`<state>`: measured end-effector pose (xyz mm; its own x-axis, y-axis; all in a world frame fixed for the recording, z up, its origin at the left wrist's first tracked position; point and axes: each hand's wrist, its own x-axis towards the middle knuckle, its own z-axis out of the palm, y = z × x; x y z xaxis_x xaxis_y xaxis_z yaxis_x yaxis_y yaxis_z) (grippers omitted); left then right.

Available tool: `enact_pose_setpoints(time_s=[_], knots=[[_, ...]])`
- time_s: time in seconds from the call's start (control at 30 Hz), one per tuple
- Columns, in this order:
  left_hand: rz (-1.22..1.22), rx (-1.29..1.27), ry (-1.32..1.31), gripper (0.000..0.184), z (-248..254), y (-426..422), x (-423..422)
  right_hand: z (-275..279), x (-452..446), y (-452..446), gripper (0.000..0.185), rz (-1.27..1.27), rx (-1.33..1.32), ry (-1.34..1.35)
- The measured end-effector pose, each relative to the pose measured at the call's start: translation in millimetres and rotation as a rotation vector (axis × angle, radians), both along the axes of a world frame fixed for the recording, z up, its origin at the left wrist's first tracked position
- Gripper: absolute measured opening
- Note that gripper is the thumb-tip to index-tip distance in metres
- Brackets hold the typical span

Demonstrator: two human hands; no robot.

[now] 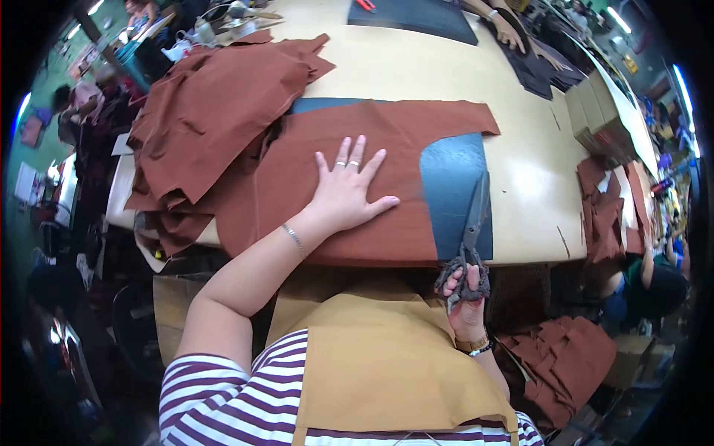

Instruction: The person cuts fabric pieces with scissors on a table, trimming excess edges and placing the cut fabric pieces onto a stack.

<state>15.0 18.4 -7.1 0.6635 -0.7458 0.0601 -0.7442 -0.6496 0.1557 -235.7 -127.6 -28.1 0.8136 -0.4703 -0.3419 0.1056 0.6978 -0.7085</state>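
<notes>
My left hand [346, 189] lies flat with spread fingers on a rust-brown fabric piece [297, 215]. The cloth is spread over a dark blue mat [454, 175], and its right side has a curved cutout where the mat shows. In my right hand [467, 305] is a pair of large scissors [474, 223], its handles wrapped in dark cloth. The blades point away from me over the mat's right edge, to the right of the fabric and apart from it. From this angle they look closed or nearly so.
A heap of brown fabric [216, 111] covers the table's left side. Across the table [528, 201], another person's hands [513, 33] touch dark cloth [524, 67] near a second mat [413, 18]. Cardboard boxes [595, 119] stand at right; more brown fabric [565, 364] is bundled below.
</notes>
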Motion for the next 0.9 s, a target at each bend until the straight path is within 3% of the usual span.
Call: enact_pose_setpoints(time_s=[0.23, 0.33, 0.4, 0.5, 0.6, 0.63, 0.7, 0.77, 0.83, 0.87, 0.9], knots=[[-0.02, -0.04, -0.019, 0.084, -2, 1, 0, -4, 0, -4, 0.036, 0.016, -0.039, 0.023], [-0.079, -0.072, -0.01, 0.074, -3, 2, 1, -11, -1, -6, 0.036, 0.007, -0.022, 0.023], [-0.169, -0.203, -0.006, 0.046, -9, 3, 0, -10, -2, -6, 0.034, 0.016, -0.023, 0.017], [-0.272, -0.264, 0.019, 0.035, -2, 5, -2, -9, -2, -7, 0.032, 0.035, -0.031, -0.037], [-0.046, -0.434, 0.585, 0.034, 28, 13, 8, 2, -1, -6, 0.032, -0.013, -0.067, 0.029], [-0.093, -0.602, 0.458, 0.04, 38, 20, 17, 0, -1, -6, 0.031, -0.047, -0.061, 0.048], [-0.15, -0.928, 0.483, 0.053, 64, 37, 49, -8, -6, -9, 0.03, -0.049, -0.096, 0.041], [-0.191, -1.071, 0.193, 0.058, 97, 65, 99, -8, -7, -12, 0.03, -0.034, -0.149, 0.043], [0.026, -1.028, -0.122, 0.051, 137, 117, 161, -3, -9, -12, 0.03, -0.001, -0.218, 0.054], [0.058, -1.167, -0.237, 0.044, 157, 136, 180, -1, -8, -12, 0.029, -0.013, -0.224, 0.057], [0.246, -1.151, -0.376, 0.034, 173, 166, 203, 0, -9, -12, 0.028, -0.024, -0.23, 0.061]])
